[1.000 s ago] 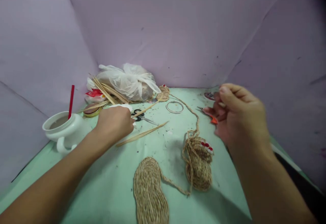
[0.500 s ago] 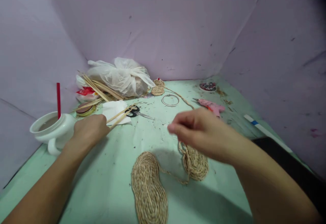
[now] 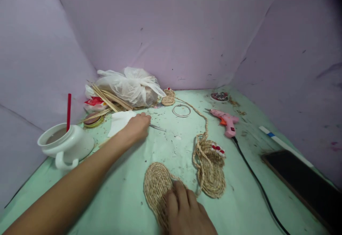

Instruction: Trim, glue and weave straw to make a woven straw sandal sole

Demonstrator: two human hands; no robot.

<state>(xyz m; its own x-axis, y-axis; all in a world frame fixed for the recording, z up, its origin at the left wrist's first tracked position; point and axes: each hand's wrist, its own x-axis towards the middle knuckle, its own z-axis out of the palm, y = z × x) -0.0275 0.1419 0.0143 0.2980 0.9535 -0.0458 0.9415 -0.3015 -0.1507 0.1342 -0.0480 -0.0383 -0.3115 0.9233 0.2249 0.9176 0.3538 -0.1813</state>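
Observation:
My left hand is closed over the handles of a pair of scissors, whose blades stick out to the right on the green tabletop. In the near middle lies a coiled straw-rope shoe sole. My right hand grips the right edge of that sole, its fingertips partly hidden. From the sole a thin rope runs right to a small woven slipper with red and white beads on its strap. A loose braided rope lies over the slipper and stretches back.
A pink glue gun with a black cord lies right, near a phone. A white pot with a red stick stands left. Behind are straw strips, a plastic bag, a metal ring and a bead dish.
My left hand has moved right from the straw strips onto the scissors. My right hand has come down from above the slipper to the sole, uncovering the slipper's beads and the glue gun.

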